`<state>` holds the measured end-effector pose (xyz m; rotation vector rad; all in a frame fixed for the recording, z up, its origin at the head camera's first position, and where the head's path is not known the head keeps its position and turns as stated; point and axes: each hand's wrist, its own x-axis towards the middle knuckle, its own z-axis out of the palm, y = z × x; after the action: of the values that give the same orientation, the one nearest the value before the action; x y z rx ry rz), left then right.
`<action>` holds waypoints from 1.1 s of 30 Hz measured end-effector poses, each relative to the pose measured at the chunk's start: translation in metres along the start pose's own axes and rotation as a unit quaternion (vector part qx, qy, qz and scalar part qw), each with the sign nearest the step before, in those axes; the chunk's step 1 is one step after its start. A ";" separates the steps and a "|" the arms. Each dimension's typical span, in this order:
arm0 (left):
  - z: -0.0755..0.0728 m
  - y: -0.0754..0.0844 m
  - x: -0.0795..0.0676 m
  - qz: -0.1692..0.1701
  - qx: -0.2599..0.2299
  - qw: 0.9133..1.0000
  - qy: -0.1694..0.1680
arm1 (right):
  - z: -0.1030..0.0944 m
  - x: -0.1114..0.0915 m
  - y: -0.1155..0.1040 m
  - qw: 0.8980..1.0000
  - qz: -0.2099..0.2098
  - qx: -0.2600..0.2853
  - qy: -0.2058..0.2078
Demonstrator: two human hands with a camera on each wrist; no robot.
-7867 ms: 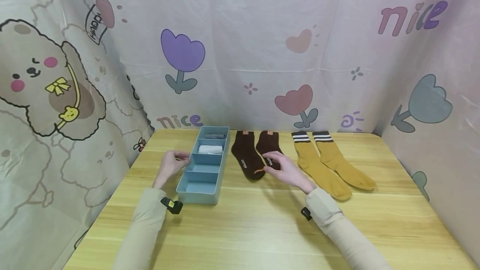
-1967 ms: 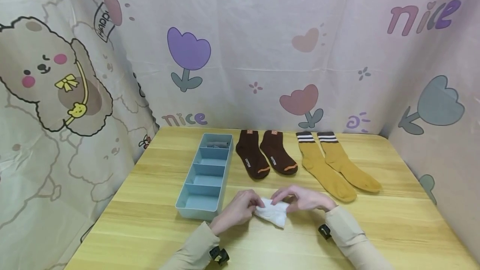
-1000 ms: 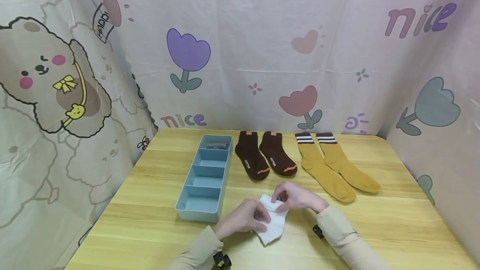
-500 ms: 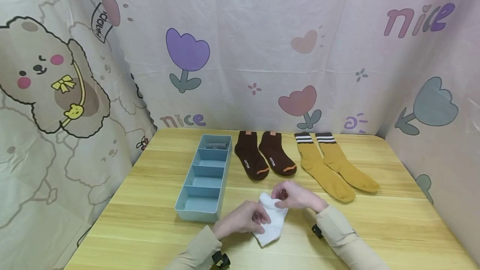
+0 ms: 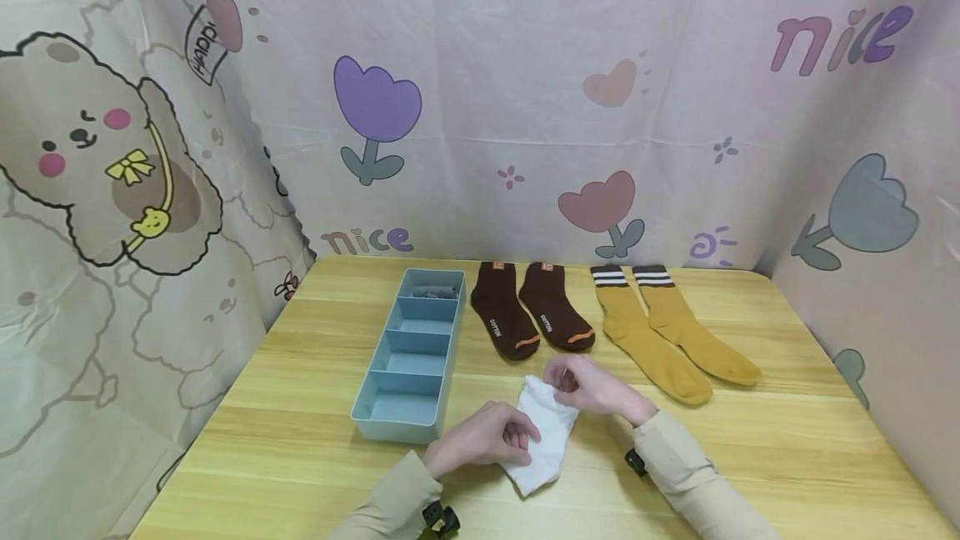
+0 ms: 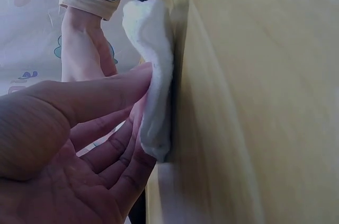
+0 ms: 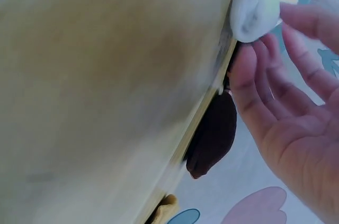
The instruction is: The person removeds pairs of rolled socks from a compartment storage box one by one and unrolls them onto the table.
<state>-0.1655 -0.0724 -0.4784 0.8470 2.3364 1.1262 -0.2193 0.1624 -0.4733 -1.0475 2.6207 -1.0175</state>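
A folded white sock (image 5: 546, 432) lies on the table in front of me, slanting away between my hands. At its near left edge my left hand (image 5: 491, 437) pinches it; the left wrist view shows the thumb on top of the white sock (image 6: 153, 75) and the fingers along its edge. My right hand (image 5: 592, 387) holds the far right end between thumb and fingertips. In the right wrist view that end of the white sock (image 7: 254, 9) looks rounded, with the right hand (image 7: 288, 91) beside it.
Left of the hands stands a light blue divided box (image 5: 408, 357), a grey folded item (image 5: 435, 292) in its back compartment. Two brown socks (image 5: 504, 315) lie behind the hands, two mustard socks (image 5: 652, 348) to the right. A printed curtain (image 5: 480, 107) hangs behind the table.
The white sock has left the box's second compartment for the table, and both hands have come to it. Over the last two seconds it has been opened out longer; lately the right hand shifted slightly away.
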 end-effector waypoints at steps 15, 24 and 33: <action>-0.001 0.000 -0.002 -0.006 0.011 1.000 -0.003 | 0.003 0.001 -0.005 1.000 0.019 -0.021 0.012; -0.001 -0.001 -0.002 -0.013 0.005 1.000 -0.006 | 0.003 0.003 -0.003 0.999 0.037 -0.036 0.014; -0.001 -0.002 -0.002 -0.011 0.006 1.000 -0.009 | 0.002 0.003 0.002 0.996 0.007 -0.056 0.067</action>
<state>-0.1657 -0.0756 -0.4791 0.8293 2.3340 1.0929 -0.2220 0.1600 -0.4753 -1.0161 2.8183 -0.9790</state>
